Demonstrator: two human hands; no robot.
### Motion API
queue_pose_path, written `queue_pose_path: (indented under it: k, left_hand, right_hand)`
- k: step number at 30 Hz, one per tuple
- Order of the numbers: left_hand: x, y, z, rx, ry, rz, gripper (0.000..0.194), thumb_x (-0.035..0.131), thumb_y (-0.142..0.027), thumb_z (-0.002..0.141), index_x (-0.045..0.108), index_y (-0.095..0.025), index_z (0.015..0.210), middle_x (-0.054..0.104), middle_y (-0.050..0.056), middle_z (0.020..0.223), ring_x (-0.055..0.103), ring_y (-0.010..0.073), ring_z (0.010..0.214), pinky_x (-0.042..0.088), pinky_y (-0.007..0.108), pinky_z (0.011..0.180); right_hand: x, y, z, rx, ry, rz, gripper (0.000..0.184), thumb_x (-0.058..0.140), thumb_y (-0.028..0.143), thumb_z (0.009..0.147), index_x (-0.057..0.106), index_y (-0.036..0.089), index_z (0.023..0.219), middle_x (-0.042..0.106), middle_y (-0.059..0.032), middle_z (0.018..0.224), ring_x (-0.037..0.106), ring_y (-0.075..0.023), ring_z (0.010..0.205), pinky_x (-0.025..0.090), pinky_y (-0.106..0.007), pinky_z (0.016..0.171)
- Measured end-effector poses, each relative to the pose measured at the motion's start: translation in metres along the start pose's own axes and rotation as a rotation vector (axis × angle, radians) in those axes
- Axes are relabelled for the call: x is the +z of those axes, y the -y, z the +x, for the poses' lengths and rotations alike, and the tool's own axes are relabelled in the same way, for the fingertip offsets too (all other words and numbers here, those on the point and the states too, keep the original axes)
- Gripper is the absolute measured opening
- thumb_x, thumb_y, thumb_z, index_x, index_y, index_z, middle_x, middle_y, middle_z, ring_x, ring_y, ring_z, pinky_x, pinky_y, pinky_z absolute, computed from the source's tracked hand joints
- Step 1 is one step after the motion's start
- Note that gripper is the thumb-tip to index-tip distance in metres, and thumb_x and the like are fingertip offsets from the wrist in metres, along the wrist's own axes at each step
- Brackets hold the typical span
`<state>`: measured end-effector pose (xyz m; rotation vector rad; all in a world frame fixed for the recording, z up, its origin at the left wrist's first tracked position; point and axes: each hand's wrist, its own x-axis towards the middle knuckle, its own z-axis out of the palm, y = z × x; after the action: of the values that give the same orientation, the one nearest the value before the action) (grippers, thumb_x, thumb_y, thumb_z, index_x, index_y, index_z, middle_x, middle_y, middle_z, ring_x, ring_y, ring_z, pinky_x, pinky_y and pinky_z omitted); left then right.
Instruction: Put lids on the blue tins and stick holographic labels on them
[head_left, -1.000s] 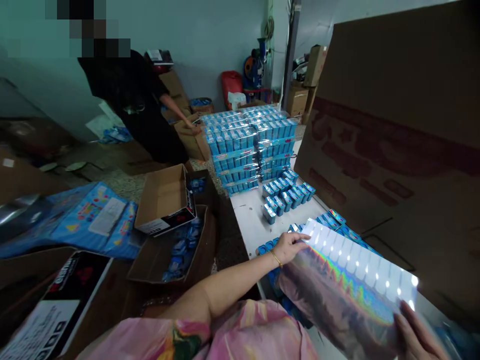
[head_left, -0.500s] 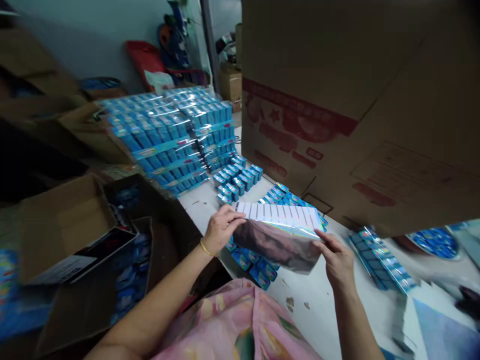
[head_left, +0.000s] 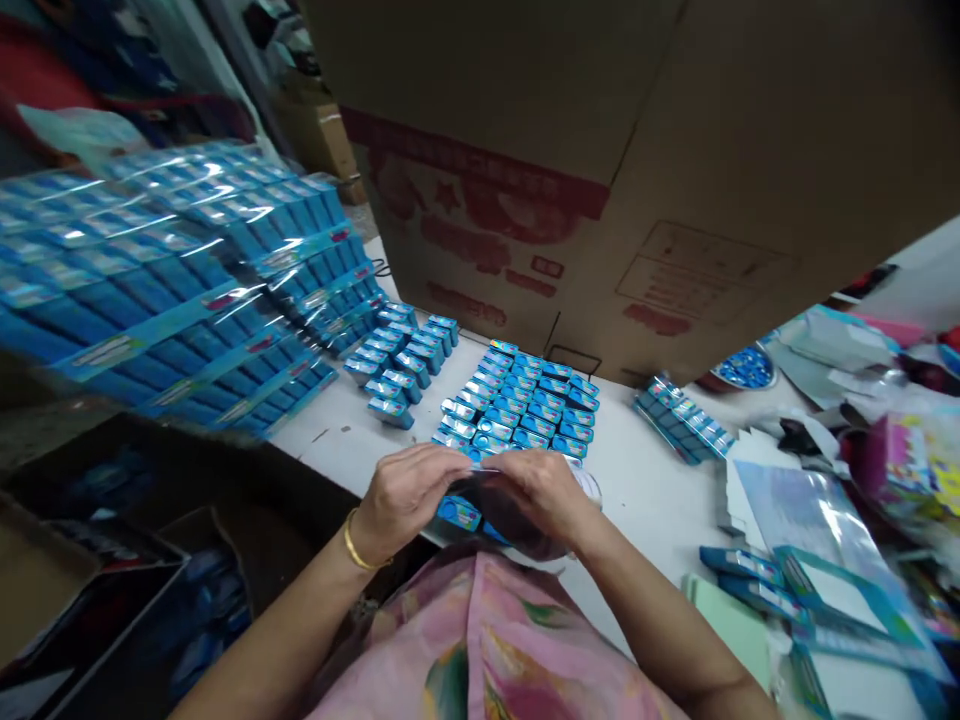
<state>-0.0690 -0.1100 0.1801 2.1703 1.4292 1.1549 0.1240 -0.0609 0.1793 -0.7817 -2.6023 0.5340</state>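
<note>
My left hand (head_left: 409, 492) and my right hand (head_left: 547, 492) meet close to my body at the near edge of a white table (head_left: 652, 490). Both pinch the top edge of a shiny holographic sheet (head_left: 517, 522), which hangs bent below the fingers and covers part of the nearest small blue boxes (head_left: 459, 513). Just beyond the hands lies a flat block of several small blue boxes (head_left: 521, 400) in rows. A second cluster of blue boxes (head_left: 405, 355) stands further left.
Shrink-wrapped stacks of blue boxes (head_left: 172, 290) rise at the left. A big brown carton (head_left: 660, 170) leans over the table's far side. Open cartons (head_left: 112, 580) sit on the floor at the left. Blue card sheets (head_left: 817, 590) and clutter lie at the right, with a strip of blue boxes (head_left: 682, 418).
The view swung right and down. The hands came together on the holographic sheet, which was held wide and flat before and now hangs folded below them.
</note>
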Motion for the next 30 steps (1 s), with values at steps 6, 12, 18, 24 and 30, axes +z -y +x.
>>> queue_pose_path:
  k: [6, 12, 18, 24, 30]
  left_hand:
    - [-0.025, 0.031, -0.009, -0.131, -0.002, -0.082, 0.012, 0.055, -0.025, 0.073, 0.066, -0.025, 0.076, 0.068, -0.001, 0.068, 0.063, 0.0136, 0.061, 0.051, 0.023, 0.061]
    - [-0.025, 0.062, -0.027, -0.416, 0.059, -0.219, 0.016, 0.056, -0.033, 0.071, 0.066, -0.020, 0.069, 0.067, 0.001, 0.065, 0.061, 0.0138, 0.058, 0.049, 0.021, 0.056]
    - [-0.024, 0.090, -0.024, -0.650, 0.154, -0.495, 0.029, 0.056, -0.042, 0.070, 0.065, -0.015, 0.074, 0.065, 0.004, 0.066, 0.058, 0.0147, 0.063, 0.048, 0.024, 0.058]
    - [0.038, 0.115, -0.006, -0.862, 0.210, -0.786, 0.035, 0.065, -0.045, 0.059, 0.062, -0.012, 0.071, 0.060, 0.000, 0.061, 0.054, 0.0105, 0.056, 0.046, 0.023, 0.055]
    - [0.112, 0.127, -0.004, -1.178, 0.107, -0.920, 0.036, 0.069, -0.043, 0.050, 0.054, -0.013, 0.063, 0.056, -0.003, 0.054, 0.053, 0.0093, 0.050, 0.045, 0.023, 0.050]
  right_hand:
    - [0.006, -0.016, -0.053, 0.233, 0.035, 0.018, 0.029, 0.040, 0.035, 0.087, 0.062, 0.019, 0.077, 0.061, -0.0012, 0.062, 0.055, -0.0101, 0.057, 0.036, -0.019, 0.054]
    - [0.009, -0.009, -0.084, 0.579, 0.081, 0.456, 0.029, 0.043, 0.040, 0.083, 0.064, 0.020, 0.078, 0.064, -0.0003, 0.069, 0.056, -0.0102, 0.062, 0.041, -0.019, 0.059]
    - [0.019, -0.020, -0.081, 0.800, -0.133, 0.604, 0.030, 0.050, 0.042, 0.077, 0.063, 0.016, 0.071, 0.058, 0.0002, 0.060, 0.047, -0.0095, 0.054, 0.039, -0.020, 0.051]
    - [0.014, -0.081, -0.077, 0.837, -0.163, 0.373, 0.035, 0.048, 0.043, 0.076, 0.063, 0.013, 0.066, 0.050, 0.0028, 0.049, 0.040, -0.0067, 0.046, 0.032, -0.019, 0.045]
    - [0.044, -0.116, -0.040, 0.802, -0.160, -0.274, 0.028, 0.042, 0.026, 0.084, 0.066, 0.011, 0.089, 0.061, -0.0102, 0.085, 0.051, -0.0153, 0.078, 0.036, -0.028, 0.070]
